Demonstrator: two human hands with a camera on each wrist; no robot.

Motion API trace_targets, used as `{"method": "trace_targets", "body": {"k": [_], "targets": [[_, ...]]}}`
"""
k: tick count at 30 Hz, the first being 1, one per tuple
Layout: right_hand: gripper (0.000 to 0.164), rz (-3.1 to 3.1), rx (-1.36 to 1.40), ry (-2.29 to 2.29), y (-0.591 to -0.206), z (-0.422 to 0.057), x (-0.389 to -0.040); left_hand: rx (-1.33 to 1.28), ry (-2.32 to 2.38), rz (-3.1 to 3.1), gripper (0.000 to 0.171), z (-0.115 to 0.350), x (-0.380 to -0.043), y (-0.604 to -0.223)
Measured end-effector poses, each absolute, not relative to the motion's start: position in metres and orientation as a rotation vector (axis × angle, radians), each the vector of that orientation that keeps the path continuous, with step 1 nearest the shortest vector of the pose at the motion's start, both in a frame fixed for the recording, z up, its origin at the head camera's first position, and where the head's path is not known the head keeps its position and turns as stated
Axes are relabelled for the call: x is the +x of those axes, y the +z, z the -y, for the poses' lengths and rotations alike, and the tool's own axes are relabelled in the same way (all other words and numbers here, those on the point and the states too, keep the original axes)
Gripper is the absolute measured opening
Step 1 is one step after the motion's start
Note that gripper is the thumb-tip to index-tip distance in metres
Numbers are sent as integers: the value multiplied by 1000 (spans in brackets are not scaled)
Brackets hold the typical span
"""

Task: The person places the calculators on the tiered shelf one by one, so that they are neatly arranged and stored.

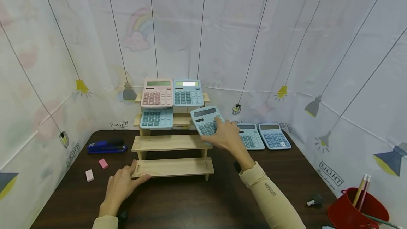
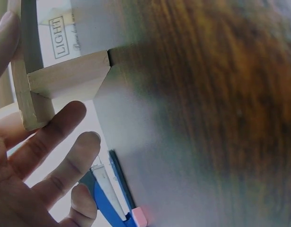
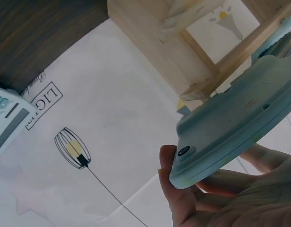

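With our right hand (image 1: 226,135) we grip a tilted blue calculator (image 1: 206,118) near the right end of the wooden stand's (image 1: 171,143) second-highest shelf. Our left hand (image 1: 121,185), fingers extended, touches the bottom shelf's (image 1: 175,167) left end. Two more calculators (image 1: 275,137) lie right.

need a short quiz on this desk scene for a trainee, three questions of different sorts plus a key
1. Multiple choice: what does the right grip hold?
a) a stapler
b) a blue calculator
c) a pencil

2. True or false: the pink calculator sits on the top tier of the wooden stand.

3. Count: in the head view, how many calculators are visible on the dark table, to the right of the stand?

Key:
1. b
2. True
3. Two: the inner calculator and the outer calculator
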State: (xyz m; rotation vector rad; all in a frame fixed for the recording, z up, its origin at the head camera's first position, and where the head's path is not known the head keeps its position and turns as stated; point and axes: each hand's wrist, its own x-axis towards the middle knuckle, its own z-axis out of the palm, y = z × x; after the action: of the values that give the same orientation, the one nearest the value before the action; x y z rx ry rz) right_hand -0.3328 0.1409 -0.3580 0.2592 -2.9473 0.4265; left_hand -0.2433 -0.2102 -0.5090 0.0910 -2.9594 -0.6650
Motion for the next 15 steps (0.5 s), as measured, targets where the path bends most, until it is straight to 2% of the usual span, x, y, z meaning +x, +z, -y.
{"method": "trace_targets", "body": {"k": [15], "targets": [[97,2928,309,387,-359,-107,-342,100,-680,2963,106,211,-245,-510]]}}
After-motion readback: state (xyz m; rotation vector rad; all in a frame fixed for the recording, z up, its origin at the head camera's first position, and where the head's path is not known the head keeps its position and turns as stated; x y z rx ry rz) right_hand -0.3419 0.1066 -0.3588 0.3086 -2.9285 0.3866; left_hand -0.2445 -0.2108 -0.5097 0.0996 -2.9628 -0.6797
